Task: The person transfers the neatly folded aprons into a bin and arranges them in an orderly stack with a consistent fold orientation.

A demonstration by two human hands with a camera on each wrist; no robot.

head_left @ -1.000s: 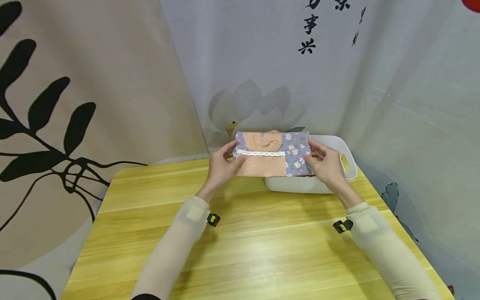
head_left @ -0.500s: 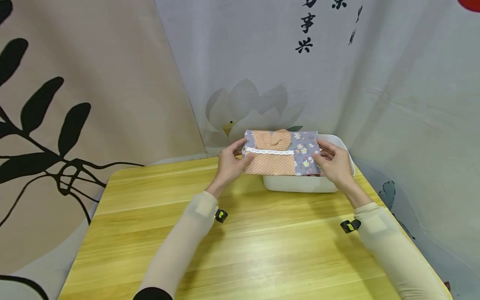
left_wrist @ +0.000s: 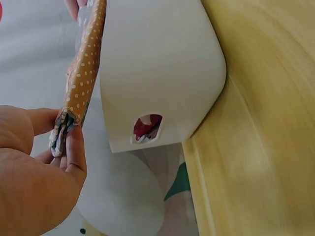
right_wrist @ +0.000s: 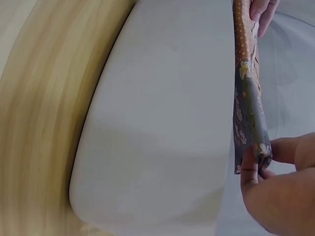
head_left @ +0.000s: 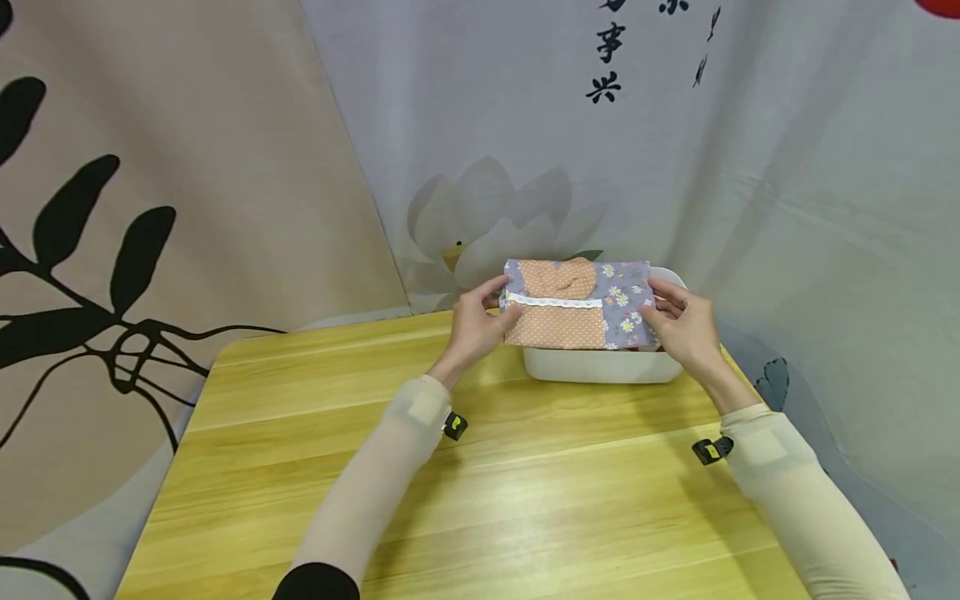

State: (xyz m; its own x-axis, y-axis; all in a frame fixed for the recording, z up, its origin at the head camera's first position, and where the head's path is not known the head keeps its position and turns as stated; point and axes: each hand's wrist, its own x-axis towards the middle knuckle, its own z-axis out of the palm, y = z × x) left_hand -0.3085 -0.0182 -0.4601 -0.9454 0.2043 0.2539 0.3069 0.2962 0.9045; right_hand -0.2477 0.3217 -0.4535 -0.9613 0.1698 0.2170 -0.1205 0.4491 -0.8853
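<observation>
A flat folded cloth (head_left: 558, 323) spans both hands over the white bin (head_left: 600, 367). It joins orange polka-dot fabric with a bow-like knot, a white lace strip and grey-purple daisy print. My left hand (head_left: 478, 323) pinches its left end between thumb and fingers. At the opposite end my right hand (head_left: 684, 327) grips the daisy-print part the same way. From the left wrist, the folded layers of the cloth (left_wrist: 83, 73) show edge-on, close above the bin's rim. Most of the bin's opening is hidden beneath it.
Something red (left_wrist: 146, 127) shows through the bin's handle hole. The bin stands at the back right of the wooden table (head_left: 480, 500), near its edge. A printed curtain (head_left: 510, 100) hangs right behind.
Both hands have carried the folded cloth to the right, from partly left of the bin to mostly over it. Their grip on its ends stays the same.
</observation>
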